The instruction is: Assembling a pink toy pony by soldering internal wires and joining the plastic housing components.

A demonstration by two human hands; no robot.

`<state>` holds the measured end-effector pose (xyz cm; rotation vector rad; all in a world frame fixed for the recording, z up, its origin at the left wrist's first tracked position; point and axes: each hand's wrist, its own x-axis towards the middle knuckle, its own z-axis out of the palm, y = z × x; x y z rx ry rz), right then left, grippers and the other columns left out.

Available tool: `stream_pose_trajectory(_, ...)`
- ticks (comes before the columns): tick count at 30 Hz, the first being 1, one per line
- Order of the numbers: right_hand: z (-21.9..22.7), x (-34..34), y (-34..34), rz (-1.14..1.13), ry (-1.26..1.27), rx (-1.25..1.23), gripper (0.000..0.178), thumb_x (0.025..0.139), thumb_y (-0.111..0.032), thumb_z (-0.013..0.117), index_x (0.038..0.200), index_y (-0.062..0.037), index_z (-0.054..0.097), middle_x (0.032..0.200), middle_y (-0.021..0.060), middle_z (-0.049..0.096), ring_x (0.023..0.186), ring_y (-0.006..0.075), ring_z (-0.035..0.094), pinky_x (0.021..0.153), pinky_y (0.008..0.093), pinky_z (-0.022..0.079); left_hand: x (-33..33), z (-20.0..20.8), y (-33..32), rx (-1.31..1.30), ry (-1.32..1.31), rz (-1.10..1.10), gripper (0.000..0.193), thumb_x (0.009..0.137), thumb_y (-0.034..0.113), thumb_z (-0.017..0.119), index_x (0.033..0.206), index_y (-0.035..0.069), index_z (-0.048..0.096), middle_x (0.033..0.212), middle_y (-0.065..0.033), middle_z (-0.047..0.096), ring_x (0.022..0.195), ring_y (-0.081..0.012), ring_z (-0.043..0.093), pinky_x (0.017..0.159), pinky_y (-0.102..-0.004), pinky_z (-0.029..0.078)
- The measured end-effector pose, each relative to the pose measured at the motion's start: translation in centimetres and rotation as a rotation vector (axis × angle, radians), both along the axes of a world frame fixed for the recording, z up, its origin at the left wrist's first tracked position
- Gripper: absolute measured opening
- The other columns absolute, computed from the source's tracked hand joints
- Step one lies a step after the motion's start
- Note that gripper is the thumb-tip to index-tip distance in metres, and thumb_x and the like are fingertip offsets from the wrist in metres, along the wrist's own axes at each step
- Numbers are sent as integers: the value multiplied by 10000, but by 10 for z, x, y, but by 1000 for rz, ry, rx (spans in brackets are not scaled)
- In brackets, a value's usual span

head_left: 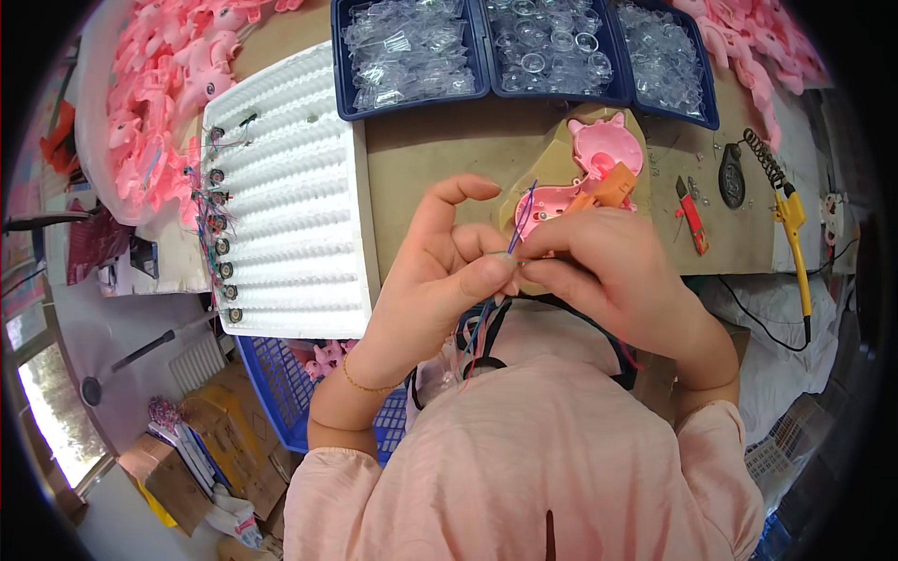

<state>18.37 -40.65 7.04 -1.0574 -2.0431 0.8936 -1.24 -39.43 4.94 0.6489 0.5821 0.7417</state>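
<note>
Both my hands meet in front of my chest over thin coloured wires [525,217]. My left hand [449,257] pinches them between thumb and a finger, its index finger raised and curled. Beside it my right hand [608,262] closes its fingertips on the same wires. Blue and purple ends stick up above the pinch, and more strands [477,335] hang below it. What else sits between the fingertips is hidden. Just beyond the right hand, an open pink animal-shaped plastic shell [608,148] rests on a tan holder [557,161], with an orange piece [613,187] lying across it.
A white ridged foam tray [290,206] holds a row of small round wired parts on my left. Blue bins [486,56] of clear plastic pieces line the back. A red cutter [692,220] and a yellow soldering iron [793,243] lie right. Pink shells [178,75] fill a bag far left.
</note>
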Motion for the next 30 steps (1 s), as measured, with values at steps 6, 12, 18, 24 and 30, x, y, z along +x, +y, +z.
stream_pose_trajectory(6, -5, -10, -6, -127, 97, 119, 71, 833, -43, 606, 893, -33, 571, 725, 57, 549, 654, 175, 540, 613, 279, 427, 7, 1, -6, -116, -215, -27, 538, 851, 109, 636, 1269, 78, 300, 883, -62, 597, 782, -101, 567, 715, -219, 448)
stream_pose_trajectory(12, 1, -9, -10, -367, 744, -769, 123, 935, -119, 497, 886, -13, 531, 851, 8, 540, 772, 81, 499, 699, 225, 399, 16, -4, -11, 7, -82, 143, 378, 864, 68, 613, 1184, 32, 416, 916, -61, 608, 820, -107, 579, 747, -228, 454)
stream_pose_trajectory(18, 11, 16, -7, -344, 385, -449, 92, 877, -89, 572, 892, 2, 566, 833, 5, 562, 734, 55, 513, 634, 199, 410, 3, 6, -8, 360, 355, 184, 85, 823, 46, 642, 876, -5, 599, 958, -72, 608, 943, -132, 553, 836, -264, 435)
stream_pose_trajectory(24, 12, 2, 9, -63, 184, -418, 72, 835, -61, 610, 883, -8, 608, 834, 16, 576, 668, 70, 534, 564, 212, 419, -8, 23, 22, 292, 247, -457, 88, 734, 55, 712, 740, 18, 632, 944, -73, 621, 960, -173, 552, 884, -300, 411)
stream_pose_trajectory(30, 14, -12, 34, -55, 316, -680, 234, 840, -83, 608, 1062, -28, 557, 924, 32, 553, 730, 75, 556, 604, 215, 451, -10, 22, 7, 326, 282, -108, 72, 735, 7, 672, 733, 0, 601, 843, -108, 612, 802, -181, 581, 744, -288, 466)
